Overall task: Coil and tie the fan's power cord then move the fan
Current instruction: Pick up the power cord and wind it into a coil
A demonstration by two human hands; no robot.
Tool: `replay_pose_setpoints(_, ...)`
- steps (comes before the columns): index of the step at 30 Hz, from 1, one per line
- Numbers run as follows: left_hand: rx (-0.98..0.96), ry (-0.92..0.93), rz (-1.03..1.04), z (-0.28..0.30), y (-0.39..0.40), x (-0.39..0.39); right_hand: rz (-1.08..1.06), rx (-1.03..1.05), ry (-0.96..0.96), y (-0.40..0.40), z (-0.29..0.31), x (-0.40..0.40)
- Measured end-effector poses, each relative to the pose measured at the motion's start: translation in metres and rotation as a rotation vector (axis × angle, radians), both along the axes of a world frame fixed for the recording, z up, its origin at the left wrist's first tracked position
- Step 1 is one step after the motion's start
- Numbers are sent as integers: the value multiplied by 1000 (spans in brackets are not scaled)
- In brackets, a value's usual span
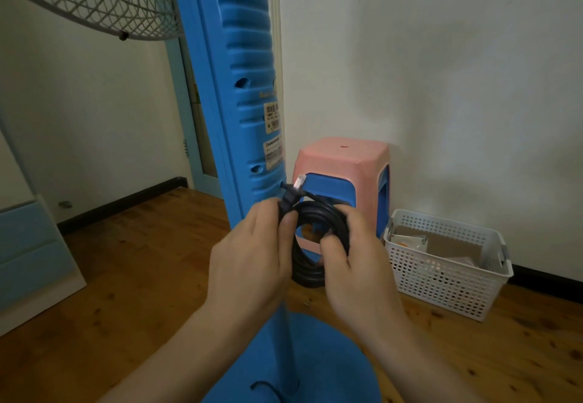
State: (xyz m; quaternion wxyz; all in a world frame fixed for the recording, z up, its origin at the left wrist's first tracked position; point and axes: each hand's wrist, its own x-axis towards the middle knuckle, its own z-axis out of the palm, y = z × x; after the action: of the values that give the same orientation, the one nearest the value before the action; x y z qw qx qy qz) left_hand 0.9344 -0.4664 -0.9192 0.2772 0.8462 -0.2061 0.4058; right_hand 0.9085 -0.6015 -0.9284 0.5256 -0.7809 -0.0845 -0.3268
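Observation:
A tall blue pedestal fan (239,93) stands right in front of me, its grey wire grille (94,2) at the top left and its round blue base (318,358) on the floor below my arms. The black power cord (310,257) is wound into a coil of several loops, held up beside the fan's column. My left hand (252,257) grips the coil's left side, thumb pressed on the cord near the black plug (288,196), whose metal prongs point up. My right hand (353,254) holds the coil's right side with fingers curled round the loops.
A pink plastic stool (344,163) stacked over a blue one stands against the white wall behind the cord. A white perforated basket (448,279) with papers sits on the wooden floor at the right. Pale blue furniture (28,245) is at the left.

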Motion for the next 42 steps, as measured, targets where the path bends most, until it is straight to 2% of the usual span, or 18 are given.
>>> replay_pose_setpoints(2,10,27,-15,8,-4,2,3,30,-38,1,-2,2)
replay_pose_setpoints(6,-226,235,-169,8,-13,0,-2,118,-104,11,-7,9)
replay_pose_setpoints(8,-343,252,-214,4,-17,1,-28,141,-150,18,-10,12)
replay_pose_setpoints(10,-377,246,-207,1,-20,5,-52,151,-205,23,-13,13)
replay_pose_setpoints(13,-243,170,-136,1,-19,9,-4,181,-219,24,-18,12)
replay_pose_setpoints(17,-57,52,-118,12,-10,11,169,260,-66,13,-16,15)
replay_pose_setpoints(20,54,16,-122,22,-6,13,194,248,18,2,-5,18)
replay_pose_setpoints(23,169,-6,-143,33,-4,15,198,138,83,-8,12,20)
replay_pose_setpoints(29,379,11,-179,53,5,22,270,-214,228,-23,44,24)
replay_pose_setpoints(31,447,6,-201,62,8,25,356,-113,297,-24,44,27)
replay_pose_setpoints(34,511,11,-241,69,11,28,531,307,491,-19,40,29)
replay_pose_setpoints(35,530,10,-244,69,11,29,531,347,482,-17,38,30)
replay_pose_setpoints(38,528,13,-260,67,12,28,350,338,419,-6,34,28)
replay_pose_setpoints(42,398,46,-353,57,14,23,197,382,403,6,32,29)
